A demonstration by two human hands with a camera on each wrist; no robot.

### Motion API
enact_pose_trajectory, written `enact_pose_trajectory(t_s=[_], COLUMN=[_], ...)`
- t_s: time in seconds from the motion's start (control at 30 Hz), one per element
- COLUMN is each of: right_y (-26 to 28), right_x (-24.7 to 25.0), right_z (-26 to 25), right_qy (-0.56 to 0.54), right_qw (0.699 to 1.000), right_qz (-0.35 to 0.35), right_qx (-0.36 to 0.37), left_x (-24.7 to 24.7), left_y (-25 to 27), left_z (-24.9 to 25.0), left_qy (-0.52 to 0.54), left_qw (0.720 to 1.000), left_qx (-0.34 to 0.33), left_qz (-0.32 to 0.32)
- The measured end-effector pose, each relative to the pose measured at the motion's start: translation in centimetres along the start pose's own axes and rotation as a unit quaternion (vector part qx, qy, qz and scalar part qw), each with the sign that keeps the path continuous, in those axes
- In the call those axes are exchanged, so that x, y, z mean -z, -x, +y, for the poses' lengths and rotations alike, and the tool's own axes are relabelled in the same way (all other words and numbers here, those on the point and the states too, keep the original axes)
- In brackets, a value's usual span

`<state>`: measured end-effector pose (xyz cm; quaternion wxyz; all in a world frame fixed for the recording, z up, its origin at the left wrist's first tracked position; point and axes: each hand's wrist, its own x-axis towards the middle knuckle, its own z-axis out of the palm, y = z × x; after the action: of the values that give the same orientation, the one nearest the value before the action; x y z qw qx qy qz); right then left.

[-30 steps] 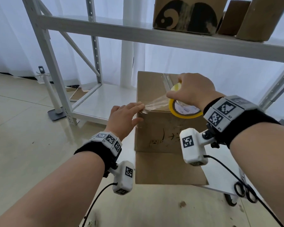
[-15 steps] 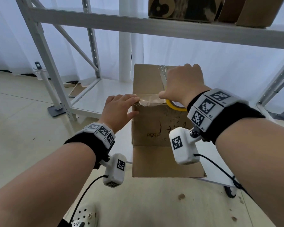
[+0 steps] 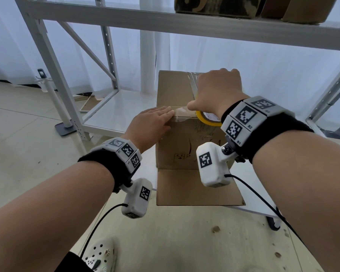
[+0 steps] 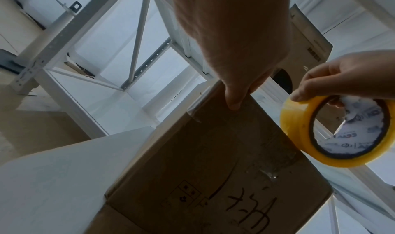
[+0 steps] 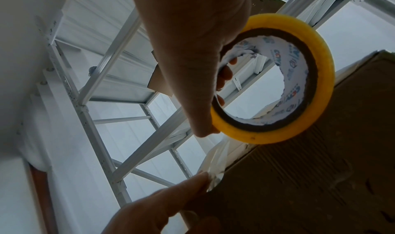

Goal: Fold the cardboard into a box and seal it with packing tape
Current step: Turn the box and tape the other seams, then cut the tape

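Cardboard box (image 3: 185, 146) between hands, left hand (image 3: 149, 124) pressing, right hand (image 3: 216, 93) gripping tape roll (image 3: 208, 119)

A brown cardboard box (image 3: 186, 138) with black handwritten marks stands on a white shelf (image 3: 114, 112), beside a yellow tape roll (image 4: 333, 132) with a white printed core; black wristbands (image 3: 106, 163) carry black-and-white square marker patterns above a beige floor (image 3: 28, 154).
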<state>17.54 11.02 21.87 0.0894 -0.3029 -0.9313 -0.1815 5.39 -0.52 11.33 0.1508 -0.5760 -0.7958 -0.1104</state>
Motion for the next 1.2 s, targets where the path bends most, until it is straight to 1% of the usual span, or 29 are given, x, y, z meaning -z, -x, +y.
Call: enact_pose_trajectory(t_s=[0.1,0.17,0.27,0.3,0.37,0.43,0.47,0.5,0.53,0.6,0.63,0.7,0.73,0.77,0.87,0.93,1.0,1.07,1.13,1.2], right_y=[-0.2,0.0,1.0,1.5,2.4,3.0,3.2,3.5,3.8,4.1,4.1,4.1,4.1,4.0,4.5,4.7,4.9,5.0,5.1,5.0], right_x=[-0.1,-0.2,-1.2,-1.7,-2.9,-3.8,-4.2,-4.7,-5.0,-5.8,-6.1,-6.2,-6.4,-6.8,-7.1,-7.2,-6.7,-6.1,-5.4,-4.9], right_z=[0.3,1.0,2.7,3.2,3.8,4.2,4.5,4.9,5.3,6.2,6.4,6.2,6.2,6.3,6.1,6.1,5.6,5.1,4.7,4.6], right_qy=[-0.010,-0.070,-0.167,-0.193,-0.265,-0.375,-0.423,-0.451,-0.460,-0.440,-0.436,-0.457,-0.471,-0.476,-0.456,-0.426,-0.389,-0.360,-0.357,-0.377], right_qw=[1.000,0.997,0.982,0.976,0.956,0.915,0.895,0.881,0.878,0.889,0.890,0.874,0.865,0.861,0.875,0.894,0.911,0.923,0.923,0.915], right_qz=[0.005,0.021,0.085,0.102,0.122,0.127,0.118,0.108,0.099,0.072,0.054,0.017,0.001,-0.017,-0.070,-0.061,-0.052,-0.055,-0.060,-0.044], right_qx=[0.013,0.026,0.038,0.022,-0.035,-0.074,-0.084,-0.089,-0.089,-0.104,-0.123,-0.162,-0.174,-0.177,-0.150,-0.128,-0.125,-0.125,-0.128,-0.137], left_x=[0.2,0.5,1.0,1.0,0.9,0.6,0.4,0.4,0.5,0.6,0.6,0.4,0.3,0.3,0.9,1.3,1.6,1.8,2.0,1.9], left_y=[-0.2,-0.1,-0.2,-0.2,-0.4,-0.7,-0.8,-0.9,-1.0,-1.1,-1.1,-0.8,-0.7,-0.6,-0.5,-0.4,-0.1,0.3,0.6,0.6], left_z=[0.4,0.5,0.7,0.7,0.9,1.3,1.4,1.6,1.7,1.7,1.6,1.4,1.2,0.9,0.0,-0.7,-1.4,-1.9,-1.9,-1.5], left_qy=[0.006,0.008,-0.001,-0.005,-0.018,-0.042,-0.052,-0.055,-0.054,-0.044,-0.033,-0.006,0.004,0.008,-0.003,-0.002,0.015,0.034,0.035,0.025], left_qw=[1.000,0.999,1.000,1.000,0.999,0.998,0.998,0.998,0.998,0.998,0.998,0.999,0.998,0.998,0.999,0.999,0.998,0.998,0.998,0.999], left_qx=[0.023,0.030,0.026,0.026,0.026,0.032,0.036,0.041,0.044,0.044,0.045,0.051,0.052,0.050,0.027,0.023,0.030,0.034,0.035,0.034], left_qz=[0.009,0.011,0.016,0.017,0.020,0.017,0.011,0.005,0.000,-0.008,-0.011,-0.016,-0.021,-0.026,-0.037,-0.047,-0.052,-0.045,-0.040,-0.031])
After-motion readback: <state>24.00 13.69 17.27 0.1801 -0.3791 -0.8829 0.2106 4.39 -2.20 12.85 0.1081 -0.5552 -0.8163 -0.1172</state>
